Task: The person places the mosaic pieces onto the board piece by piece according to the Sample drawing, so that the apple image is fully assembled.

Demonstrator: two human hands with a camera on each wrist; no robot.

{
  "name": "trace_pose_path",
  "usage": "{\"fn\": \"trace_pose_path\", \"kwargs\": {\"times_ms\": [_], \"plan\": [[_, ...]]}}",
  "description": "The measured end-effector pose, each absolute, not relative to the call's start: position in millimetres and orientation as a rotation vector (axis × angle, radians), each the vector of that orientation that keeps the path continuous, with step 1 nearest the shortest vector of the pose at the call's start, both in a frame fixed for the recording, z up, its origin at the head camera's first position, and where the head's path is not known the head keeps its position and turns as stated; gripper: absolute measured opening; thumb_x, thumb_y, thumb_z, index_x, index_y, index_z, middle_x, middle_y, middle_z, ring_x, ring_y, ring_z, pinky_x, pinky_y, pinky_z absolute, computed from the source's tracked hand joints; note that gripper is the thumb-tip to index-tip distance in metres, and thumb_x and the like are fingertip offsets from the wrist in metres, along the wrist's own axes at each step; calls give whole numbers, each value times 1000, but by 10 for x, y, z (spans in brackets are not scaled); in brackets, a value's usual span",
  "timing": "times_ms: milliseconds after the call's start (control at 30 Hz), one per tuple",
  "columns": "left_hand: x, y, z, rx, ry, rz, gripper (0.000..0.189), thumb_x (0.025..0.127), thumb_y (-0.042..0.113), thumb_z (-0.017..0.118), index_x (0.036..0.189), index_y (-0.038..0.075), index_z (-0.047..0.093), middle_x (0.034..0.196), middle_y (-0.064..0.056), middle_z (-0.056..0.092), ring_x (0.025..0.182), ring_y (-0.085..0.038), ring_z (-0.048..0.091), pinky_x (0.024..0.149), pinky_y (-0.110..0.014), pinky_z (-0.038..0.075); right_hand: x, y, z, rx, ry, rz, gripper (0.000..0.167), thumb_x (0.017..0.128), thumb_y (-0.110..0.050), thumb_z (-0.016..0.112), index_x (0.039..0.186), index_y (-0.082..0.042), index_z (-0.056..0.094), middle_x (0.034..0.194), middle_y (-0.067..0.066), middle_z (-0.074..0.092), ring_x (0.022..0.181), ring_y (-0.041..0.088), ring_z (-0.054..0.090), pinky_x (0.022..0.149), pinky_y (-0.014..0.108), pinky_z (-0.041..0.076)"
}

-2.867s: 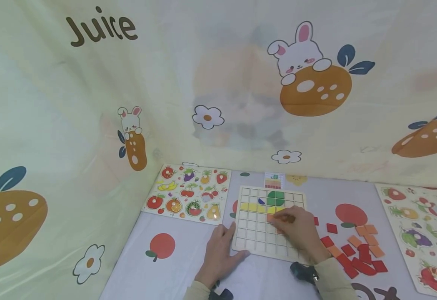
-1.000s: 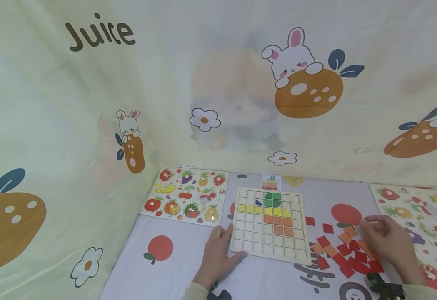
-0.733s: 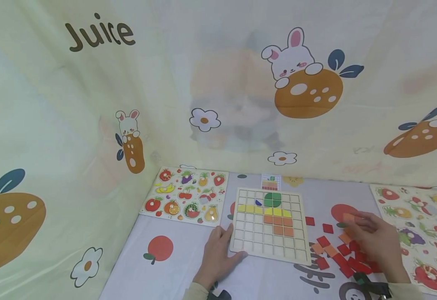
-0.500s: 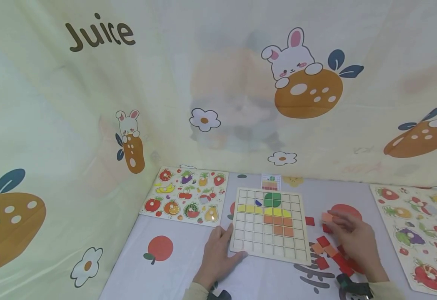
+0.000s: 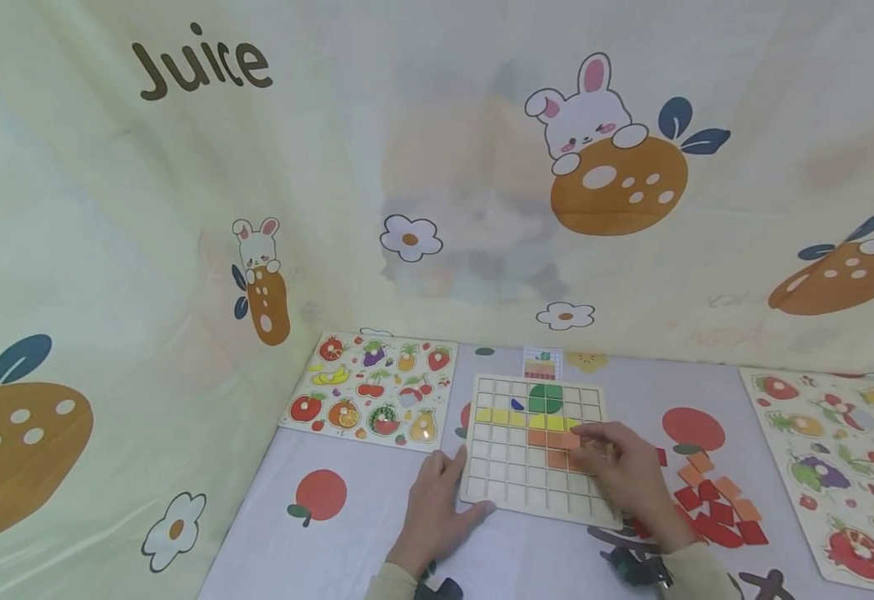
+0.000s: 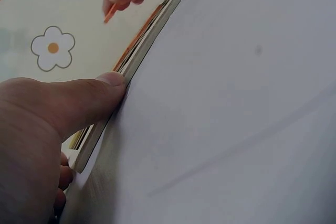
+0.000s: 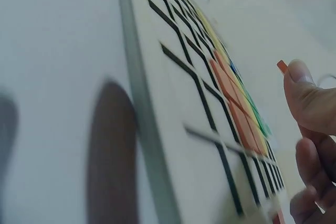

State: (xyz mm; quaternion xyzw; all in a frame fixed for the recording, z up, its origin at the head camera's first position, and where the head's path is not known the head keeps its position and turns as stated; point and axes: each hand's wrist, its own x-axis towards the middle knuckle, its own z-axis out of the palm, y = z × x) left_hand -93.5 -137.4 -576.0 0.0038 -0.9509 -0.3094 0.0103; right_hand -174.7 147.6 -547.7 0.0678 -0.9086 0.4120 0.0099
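A pale wooden grid board [image 5: 500, 472] lies in the middle of the table. Set in it are a green round shape [image 5: 545, 398], a small blue piece [image 5: 517, 405], a row of yellow tiles [image 5: 500, 417] and several orange tiles [image 5: 545, 438]. My left hand [image 5: 437, 512] holds the board's near left corner, its thumb [image 6: 92, 95] along the front edge and fingers at the side. Over the board's right part, my right hand [image 5: 624, 467] pinches an orange square tile [image 7: 282, 66] between thumb and fingers. In the left wrist view that tile hangs apart from the board.
Loose red tiles [image 5: 720, 512] and orange tiles [image 5: 726, 487] lie scattered right of the board. A small pattern card [image 5: 541, 364] sits behind it. Fruit puzzle boards stand on both sides, one left [image 5: 395, 404] and one right [image 5: 789, 417]. A printed curtain encloses the table.
My right hand went from the grid board to the loose tiles, took an orange tile and came back left over the board. More orange tiles are on the board. My left hand stays put.
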Motion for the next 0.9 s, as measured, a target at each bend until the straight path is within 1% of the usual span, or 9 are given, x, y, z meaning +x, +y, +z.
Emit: {"fn": "trace_pose_path", "kwargs": {"times_ms": [67,167,333,467,567,700,800,900], "plan": [[-935,-1375,-5754,11,-2967,-967,93,86,55,84,162,15,46,102,8,37,93,-5,33,73,-23,30,-1752,1398,-5469,209,-2878,1304,40,90,-35,86,126,-19,77,119,7,70,105,25,59,79,31,49],[-937,-1376,-5753,8,-2967,-966,93,86,55,84,162,16,46,102,9,37,93,-5,33,74,-22,30,-1750,1299,-5467,223,-2927,1351,41,89,-34,88,126,-21,79,121,6,68,106,25,60,77,27,52],[-939,-1374,-5756,-3,-2963,-964,93,87,56,83,162,16,46,102,9,37,93,-5,33,74,-22,30,-1718,1186,-5486,334,-2927,1318,37,88,-32,89,123,-24,81,113,0,65,102,21,57,78,25,54],[-937,-1372,-5750,-13,-2962,-961,93,87,56,83,162,16,45,102,9,37,93,-5,33,74,-22,30,-1697,1133,-5498,381,-2938,1281,33,89,-28,88,121,-22,83,109,1,62,101,20,53,76,26,50],[-934,-1373,-5742,-21,-2966,-958,93,87,57,82,162,15,45,102,9,37,92,-5,32,74,-21,29,-1704,1111,-5513,373,-2958,1260,35,87,-27,90,121,-23,82,108,1,62,101,20,51,74,27,46],[-932,-1379,-5732,-25,-2972,-948,93,87,57,82,162,15,45,102,9,37,92,-5,33,74,-21,29,-1714,1089,-5532,349,-2960,1244,35,87,-31,89,121,-27,82,109,1,62,101,20,51,74,28,45],[-934,-1384,-5729,-17,-2981,-942,93,87,57,81,162,15,45,102,9,37,92,-5,33,74,-21,29,-1705,1069,-5544,340,-2956,1203,32,89,-34,87,119,-26,83,107,0,62,99,20,51,73,28,47],[-936,-1385,-5732,-12,-2990,-937,93,88,58,81,162,16,44,102,9,37,92,-5,33,73,-21,30,-1700,1047,-5561,338,-2951,1131,30,89,-35,87,116,-22,84,104,0,63,97,19,51,72,28,46]]}}
